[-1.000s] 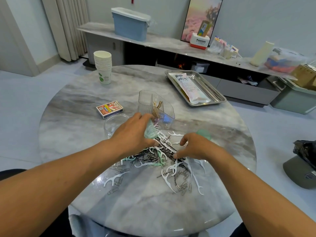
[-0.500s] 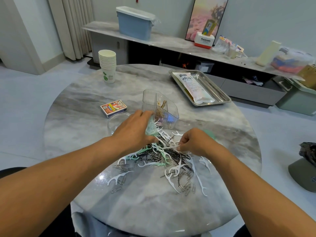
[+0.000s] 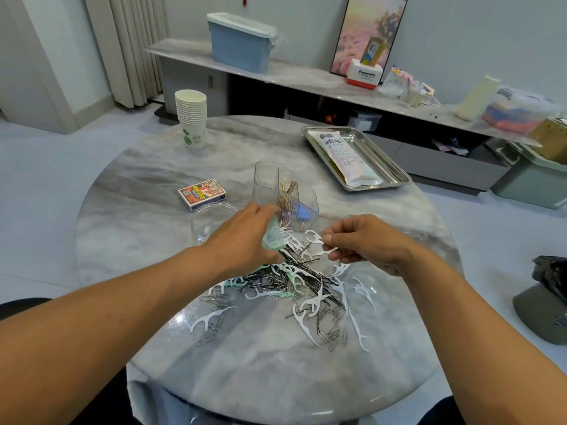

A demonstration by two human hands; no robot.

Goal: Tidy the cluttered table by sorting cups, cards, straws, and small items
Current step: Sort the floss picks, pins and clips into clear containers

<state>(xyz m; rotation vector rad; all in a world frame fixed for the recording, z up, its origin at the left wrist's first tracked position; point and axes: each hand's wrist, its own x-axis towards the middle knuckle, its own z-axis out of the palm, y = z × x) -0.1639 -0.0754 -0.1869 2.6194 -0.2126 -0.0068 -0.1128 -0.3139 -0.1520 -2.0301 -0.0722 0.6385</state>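
On a round marble table (image 3: 153, 191), a white floss pick (image 3: 322, 251) is pinched by the right hand (image 3: 365, 243) above the central pile (image 3: 291, 286); picks (image 3: 276, 237) are gripped by the left hand (image 3: 242, 237), just leftward, beside the organizer (image 3: 285, 194).

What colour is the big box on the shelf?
Blue box, with a white lid; the head view shows it.

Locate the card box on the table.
Head view: the card box lies flat left of centre, beside the clear divided organizer, just behind the glass bowl.
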